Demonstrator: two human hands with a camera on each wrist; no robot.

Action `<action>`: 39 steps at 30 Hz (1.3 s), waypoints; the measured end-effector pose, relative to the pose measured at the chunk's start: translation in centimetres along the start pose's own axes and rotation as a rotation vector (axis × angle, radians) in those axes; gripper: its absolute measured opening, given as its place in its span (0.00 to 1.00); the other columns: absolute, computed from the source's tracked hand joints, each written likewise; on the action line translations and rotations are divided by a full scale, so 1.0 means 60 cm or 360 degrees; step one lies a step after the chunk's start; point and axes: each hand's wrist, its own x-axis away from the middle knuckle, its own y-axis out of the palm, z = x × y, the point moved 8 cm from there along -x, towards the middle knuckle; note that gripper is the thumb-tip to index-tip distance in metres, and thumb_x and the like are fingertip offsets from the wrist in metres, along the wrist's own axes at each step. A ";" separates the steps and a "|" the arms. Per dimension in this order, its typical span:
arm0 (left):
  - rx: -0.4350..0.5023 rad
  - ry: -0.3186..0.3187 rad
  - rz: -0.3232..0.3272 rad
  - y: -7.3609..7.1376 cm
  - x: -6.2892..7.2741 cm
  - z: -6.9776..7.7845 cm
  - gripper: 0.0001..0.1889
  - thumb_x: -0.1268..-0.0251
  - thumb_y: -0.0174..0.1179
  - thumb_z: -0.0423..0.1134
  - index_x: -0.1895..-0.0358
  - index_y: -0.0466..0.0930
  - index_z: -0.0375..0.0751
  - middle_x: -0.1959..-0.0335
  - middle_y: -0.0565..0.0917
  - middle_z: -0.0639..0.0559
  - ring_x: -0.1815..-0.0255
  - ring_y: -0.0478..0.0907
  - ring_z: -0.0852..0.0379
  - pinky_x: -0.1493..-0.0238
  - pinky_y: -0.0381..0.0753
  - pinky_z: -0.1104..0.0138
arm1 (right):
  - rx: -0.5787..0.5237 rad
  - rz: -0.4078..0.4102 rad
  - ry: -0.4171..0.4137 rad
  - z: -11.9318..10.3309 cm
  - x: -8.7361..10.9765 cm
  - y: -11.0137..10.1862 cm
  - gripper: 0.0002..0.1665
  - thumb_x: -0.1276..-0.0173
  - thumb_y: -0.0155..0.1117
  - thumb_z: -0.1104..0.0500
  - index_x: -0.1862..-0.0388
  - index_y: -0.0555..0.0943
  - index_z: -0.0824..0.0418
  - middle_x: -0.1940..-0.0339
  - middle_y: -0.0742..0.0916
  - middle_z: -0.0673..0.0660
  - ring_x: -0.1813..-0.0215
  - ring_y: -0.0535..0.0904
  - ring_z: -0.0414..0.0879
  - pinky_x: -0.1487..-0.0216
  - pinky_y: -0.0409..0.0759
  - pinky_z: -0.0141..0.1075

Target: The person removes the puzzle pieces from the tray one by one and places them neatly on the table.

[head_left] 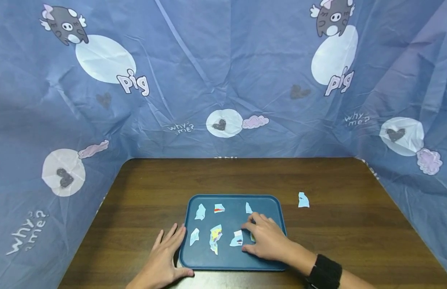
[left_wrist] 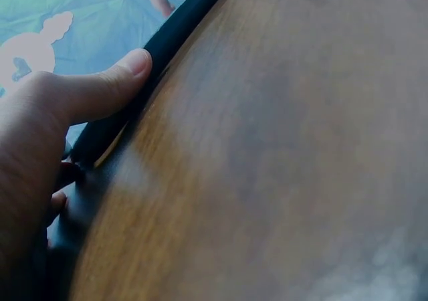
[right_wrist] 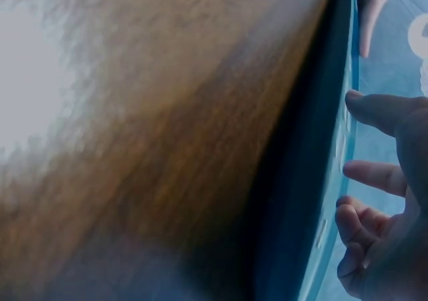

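A blue tray [head_left: 227, 263] lies on the table with several torn pieces of printed paper on it. My left hand [head_left: 163, 257] rests against the tray's left side, fingers spread, with the thumb on the rim near the front corner. Over the tray's right half, my right hand [head_left: 268, 239] has its thumb and index finger apart. Just left of them lies a pale blue and white paper piece [head_left: 237, 239]. Another piece [head_left: 252, 237] is mostly hidden under that hand. A small piece [head_left: 248, 208] lies just beyond the fingers.
On the tray's left half are a yellow-printed paper piece [head_left: 215, 237], one with a red stripe [head_left: 219, 208] and two pale blue ones. One more torn piece [head_left: 303, 200] lies on the wooden table [head_left: 335, 233], right of the tray. A blue cloth [head_left: 187, 80] hangs around the table.
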 end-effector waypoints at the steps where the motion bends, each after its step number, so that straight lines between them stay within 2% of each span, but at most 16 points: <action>1: 0.0001 0.0001 0.0001 -0.001 0.000 0.000 0.64 0.66 0.76 0.69 0.26 0.64 0.29 0.24 0.66 0.40 0.21 0.55 0.40 0.26 0.45 0.38 | 0.0000 -0.0007 -0.0001 -0.003 -0.002 0.001 0.33 0.42 0.74 0.36 0.43 0.86 0.54 0.48 0.77 0.51 0.51 0.72 0.45 0.57 0.72 0.40; 8: 0.0014 0.0001 0.0010 -0.002 0.000 0.001 0.65 0.66 0.75 0.70 0.26 0.65 0.30 0.24 0.66 0.41 0.21 0.55 0.41 0.26 0.45 0.38 | 0.0011 -0.0036 0.0052 -0.006 -0.009 0.012 0.34 0.41 0.72 0.35 0.43 0.86 0.54 0.48 0.77 0.51 0.53 0.73 0.44 0.57 0.73 0.39; 16: 0.0027 0.0009 0.0010 0.000 0.000 0.001 0.65 0.65 0.74 0.73 0.26 0.64 0.30 0.24 0.66 0.41 0.21 0.54 0.40 0.26 0.45 0.38 | -0.0022 -0.0035 0.0079 -0.005 -0.008 0.017 0.29 0.40 0.73 0.36 0.46 0.86 0.52 0.49 0.77 0.50 0.51 0.74 0.45 0.54 0.75 0.41; 26: 0.0005 0.0016 0.0042 0.002 0.000 -0.004 0.66 0.67 0.75 0.72 0.25 0.64 0.32 0.24 0.65 0.43 0.21 0.55 0.43 0.27 0.46 0.40 | -0.0021 -0.0001 0.0042 -0.010 -0.010 0.022 0.25 0.39 0.73 0.38 0.49 0.87 0.51 0.51 0.77 0.49 0.52 0.75 0.44 0.56 0.75 0.40; 33: -0.0004 0.0053 0.0092 -0.001 0.002 -0.001 0.66 0.68 0.74 0.73 0.26 0.65 0.30 0.25 0.67 0.42 0.22 0.58 0.40 0.28 0.49 0.39 | -0.0019 -0.0016 0.0037 -0.013 -0.011 0.021 0.25 0.39 0.72 0.38 0.50 0.87 0.52 0.50 0.76 0.49 0.52 0.74 0.44 0.55 0.74 0.40; 39: 0.0005 0.0053 0.0066 -0.001 0.003 -0.002 0.66 0.67 0.73 0.74 0.26 0.65 0.30 0.25 0.66 0.40 0.22 0.57 0.39 0.28 0.48 0.38 | -0.0045 0.0042 -0.0013 -0.017 -0.008 0.009 0.23 0.41 0.73 0.41 0.53 0.87 0.52 0.50 0.77 0.50 0.52 0.74 0.44 0.56 0.73 0.39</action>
